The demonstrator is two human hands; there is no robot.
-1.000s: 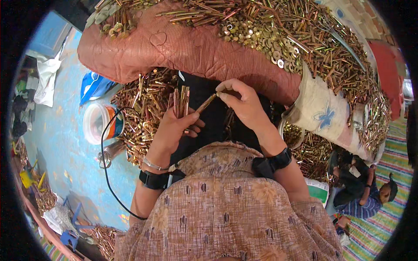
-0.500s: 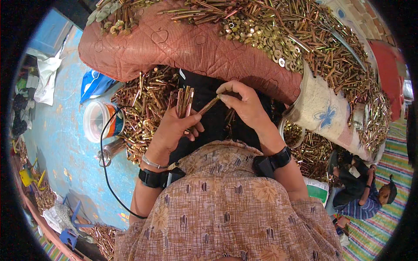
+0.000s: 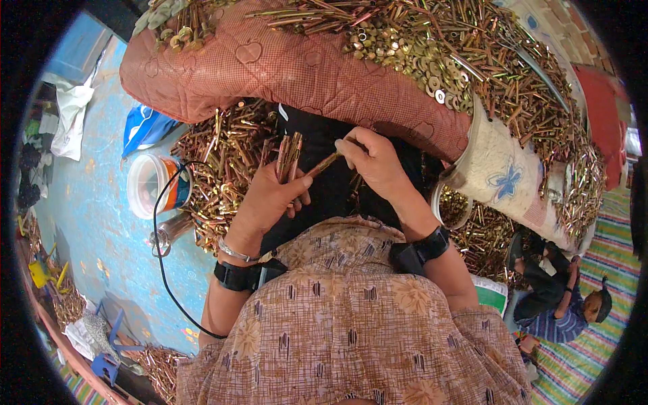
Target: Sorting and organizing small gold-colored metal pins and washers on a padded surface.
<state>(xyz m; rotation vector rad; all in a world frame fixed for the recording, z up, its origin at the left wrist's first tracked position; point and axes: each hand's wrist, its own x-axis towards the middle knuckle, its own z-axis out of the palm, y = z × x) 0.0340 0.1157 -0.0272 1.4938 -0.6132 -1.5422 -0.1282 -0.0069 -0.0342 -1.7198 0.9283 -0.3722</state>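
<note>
My left hand point(image 3: 270, 199) is closed round a small bundle of brassy metal bolts point(image 3: 289, 156), which stand up out of the fist. One more bolt point(image 3: 324, 165) slants from the left thumb up to my right hand point(image 3: 371, 162). The right fingertips pinch its upper end, where a small part, if any, is hidden by the fingers. Both hands are over my dark-covered lap. Beside the left hand lies a big heap of similar bolts point(image 3: 226, 152).
Ahead curves a red quilted cushion point(image 3: 250, 67) bearing washers point(image 3: 432, 71) and long bolts point(image 3: 520, 101). A white tub point(image 3: 143, 187) stands left on the blue floor point(image 3: 88, 202), with a black cable point(image 3: 162, 263) near my left arm. At right sit a beige sack point(image 3: 496, 162) and another person point(image 3: 560, 304).
My right fingers have curled a little more around the end of the slanting bolt. The left hand and its bundle are almost unmoved.
</note>
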